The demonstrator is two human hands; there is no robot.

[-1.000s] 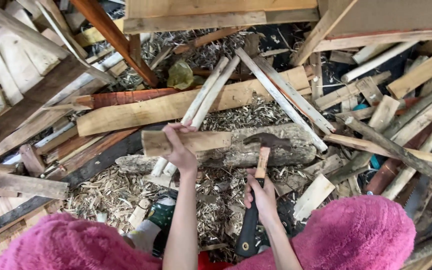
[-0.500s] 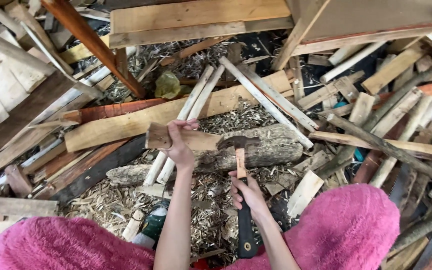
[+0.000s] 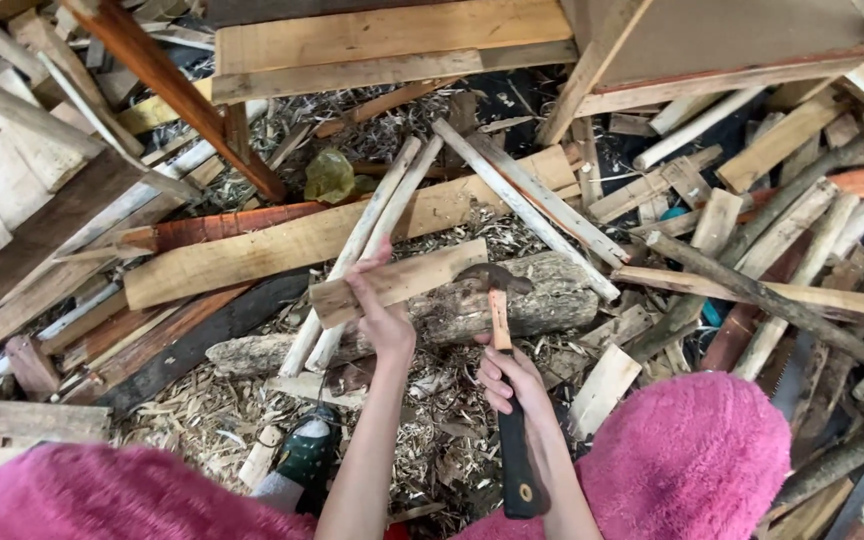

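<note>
My left hand (image 3: 380,312) grips a short flat wooden board (image 3: 398,282) and holds it against a rough log (image 3: 542,300) lying on the ground. My right hand (image 3: 512,385) is wrapped around the black grip of a claw hammer (image 3: 500,320) with an orange neck. The hammer's rusty head rests at the board's right end, on top of the log. My knees in fuzzy pink fabric (image 3: 687,455) fill the bottom of the view.
Scrap planks, sticks and poles lie piled all around on wood shavings. A long pale plank (image 3: 252,260) and two thin poles (image 3: 372,225) cross behind the log. A red post (image 3: 177,90) leans at upper left. A saw blade (image 3: 790,370) lies at right.
The hammer has swung up and forward, so its head now sits at the board's right end on the log. My left hand still holds the board in the same spot.
</note>
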